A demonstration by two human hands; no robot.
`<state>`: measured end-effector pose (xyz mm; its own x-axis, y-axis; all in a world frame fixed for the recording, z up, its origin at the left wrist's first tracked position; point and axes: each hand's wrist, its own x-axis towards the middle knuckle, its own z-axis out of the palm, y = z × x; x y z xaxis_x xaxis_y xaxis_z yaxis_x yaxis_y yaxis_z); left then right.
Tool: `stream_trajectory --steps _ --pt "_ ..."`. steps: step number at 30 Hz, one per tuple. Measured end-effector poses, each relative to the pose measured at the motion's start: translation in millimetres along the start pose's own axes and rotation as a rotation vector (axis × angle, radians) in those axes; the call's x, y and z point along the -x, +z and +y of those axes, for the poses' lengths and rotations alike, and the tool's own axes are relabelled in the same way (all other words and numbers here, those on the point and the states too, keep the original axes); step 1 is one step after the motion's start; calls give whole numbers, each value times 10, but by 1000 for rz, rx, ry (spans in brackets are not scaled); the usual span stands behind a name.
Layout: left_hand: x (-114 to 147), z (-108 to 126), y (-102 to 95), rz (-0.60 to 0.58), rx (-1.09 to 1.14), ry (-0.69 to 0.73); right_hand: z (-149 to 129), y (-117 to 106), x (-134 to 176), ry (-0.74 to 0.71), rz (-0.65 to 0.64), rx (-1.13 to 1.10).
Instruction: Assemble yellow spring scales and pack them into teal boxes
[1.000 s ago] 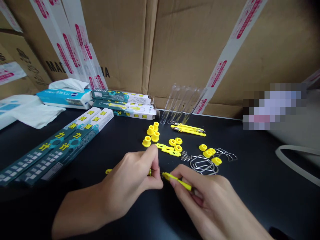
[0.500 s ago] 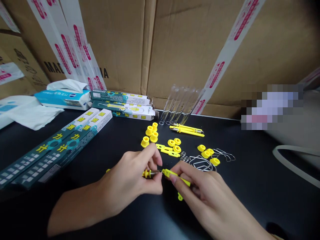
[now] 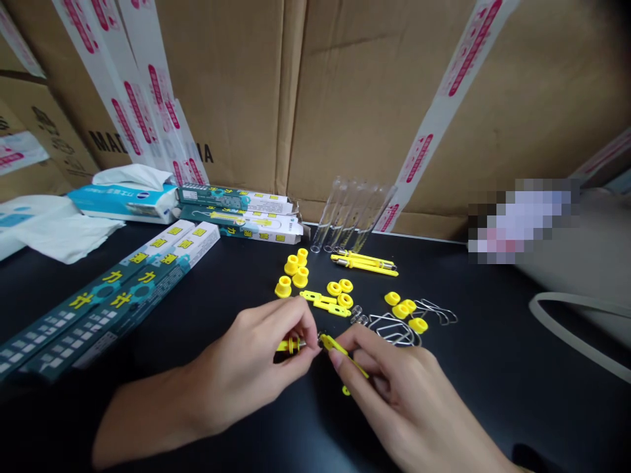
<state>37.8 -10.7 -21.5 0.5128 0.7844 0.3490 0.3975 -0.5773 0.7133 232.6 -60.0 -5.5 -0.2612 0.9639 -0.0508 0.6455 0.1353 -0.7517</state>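
Observation:
My left hand (image 3: 266,348) is closed in a pinch around a yellow plastic rod with a metal spring (image 3: 292,345). The spring's end is mostly hidden by the fingertips. Between the thumb and forefinger of my right hand (image 3: 389,368) is a flat yellow plastic strip (image 3: 333,344), its tip pointing left. The two parts nearly meet; I cannot tell whether the strip's tip is hooked to the spring. Under the right hand shows a small yellow end piece (image 3: 346,390). Just beyond the hands lie more flat yellow strips (image 3: 326,303), loose springs (image 3: 359,315) and bent wire hooks (image 3: 394,330).
Yellow caps (image 3: 292,270), rings (image 3: 340,293) and plugs (image 3: 404,309) lie on the black table. Assembled yellow rods (image 3: 365,263) rest before upright clear tubes (image 3: 352,210). Printed spring scale boxes (image 3: 148,276) and a tissue pack (image 3: 128,197) sit at left, cardboard cartons (image 3: 236,98) behind.
The left fingertips have closed together over the spring's end. The right hand's strip has shifted slightly left, closer to them. The whole view has tilted a little.

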Motion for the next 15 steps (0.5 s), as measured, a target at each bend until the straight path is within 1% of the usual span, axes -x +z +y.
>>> stream_trajectory --steps 4,6,8,12,14,15 --pt "10 1 4 1 14 10 -39 0 -9 55 -20 -68" --pt "4 -2 9 3 19 15 -45 -11 -24 111 -43 -139" --pt "-1 -11 15 1 20 17 -47 -38 -45 181 -87 -264" --pt "2 -35 24 4 15 27 -44 -120 -101 357 -216 -527" --pt "4 -39 26 12 12 37 -36 -154 -132 432 -266 -584" --pt "3 -37 26 19 13 42 -30 -164 -145 445 -283 -589"
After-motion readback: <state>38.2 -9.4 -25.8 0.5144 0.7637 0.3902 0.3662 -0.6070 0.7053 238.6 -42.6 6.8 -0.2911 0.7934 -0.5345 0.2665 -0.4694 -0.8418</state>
